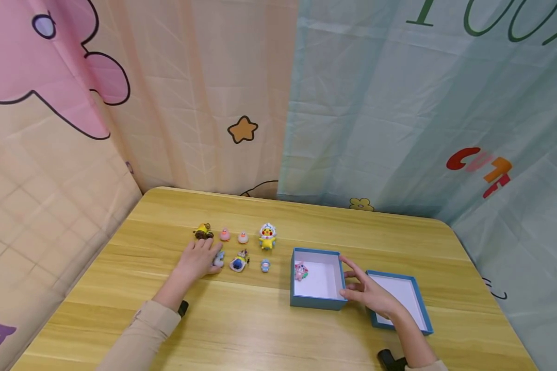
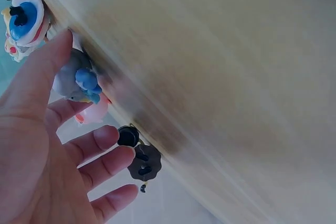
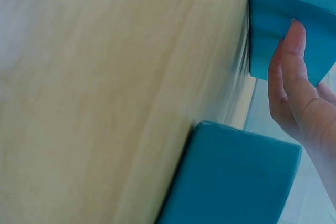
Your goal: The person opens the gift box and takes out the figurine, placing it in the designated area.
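Note:
At the left of the toy group my left hand (image 1: 199,257) has its fingers spread, thumb and index finger on either side of a grey-and-blue figurine (image 2: 79,80). Firm contact there is not clear. Just beyond the fingers is a yellow-and-dark-brown figurine (image 1: 203,231). My right hand (image 1: 369,291) rests against the right side of an open blue box (image 1: 317,304), its fingers fairly straight along the outer wall (image 3: 291,40). Inside the box, near its left wall, lies a pink figurine (image 1: 300,271).
A pink duck (image 1: 225,234), a white duck (image 1: 243,237) and a yellow figurine with a white hood (image 1: 267,236) form the back row. Nearer are a blue-and-white figurine (image 1: 239,260) and a small blue figurine (image 1: 265,265). The box lid (image 1: 422,304) lies right of the box.

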Available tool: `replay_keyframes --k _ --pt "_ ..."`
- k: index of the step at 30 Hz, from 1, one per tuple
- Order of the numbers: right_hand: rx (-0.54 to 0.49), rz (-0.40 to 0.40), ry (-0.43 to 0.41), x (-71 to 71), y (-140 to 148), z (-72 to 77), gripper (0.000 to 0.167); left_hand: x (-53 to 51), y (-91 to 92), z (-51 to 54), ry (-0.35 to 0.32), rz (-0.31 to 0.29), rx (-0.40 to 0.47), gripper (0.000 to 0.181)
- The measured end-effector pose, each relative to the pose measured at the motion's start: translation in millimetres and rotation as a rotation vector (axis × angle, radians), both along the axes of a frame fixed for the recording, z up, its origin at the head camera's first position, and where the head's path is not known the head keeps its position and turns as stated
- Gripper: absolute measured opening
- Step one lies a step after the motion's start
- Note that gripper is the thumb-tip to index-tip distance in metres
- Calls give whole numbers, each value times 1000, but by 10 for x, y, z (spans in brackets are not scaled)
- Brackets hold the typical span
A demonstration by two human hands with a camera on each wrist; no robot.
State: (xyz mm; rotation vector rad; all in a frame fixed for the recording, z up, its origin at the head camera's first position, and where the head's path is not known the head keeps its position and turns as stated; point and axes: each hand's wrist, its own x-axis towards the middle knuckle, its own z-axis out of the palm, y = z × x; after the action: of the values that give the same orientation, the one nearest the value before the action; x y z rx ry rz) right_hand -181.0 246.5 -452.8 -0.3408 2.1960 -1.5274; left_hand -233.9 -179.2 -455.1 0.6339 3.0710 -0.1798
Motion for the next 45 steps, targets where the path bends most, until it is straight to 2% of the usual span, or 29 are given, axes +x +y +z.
replay_keyframes --k 8,13,22,30,35,38,42,45 --pt "-9 2 -6 -3 1 0 82 6 12 17 -111 26 44 59" --pt "-14 3 -10 -4 0 3 82 17 7 15 -149 41 61 59" --pt "3 0 10 -2 3 2 82 14 -3 23 -162 45 63 62" --pt "-6 0 0 -1 1 0 82 32 -9 88 -143 48 149 65" --pt "1 -15 -5 -3 -2 -7 81 47 57 215 -82 17 200 65" --pt "-2 -15 9 -3 -1 -7 82 52 141 297 -72 -11 246 64" --pt "-11 -9 28 -1 -1 -7 82 56 311 367 -77 -78 297 62" --pt "-10 -10 33 0 -1 -9 82 62 464 379 -52 -148 312 61"
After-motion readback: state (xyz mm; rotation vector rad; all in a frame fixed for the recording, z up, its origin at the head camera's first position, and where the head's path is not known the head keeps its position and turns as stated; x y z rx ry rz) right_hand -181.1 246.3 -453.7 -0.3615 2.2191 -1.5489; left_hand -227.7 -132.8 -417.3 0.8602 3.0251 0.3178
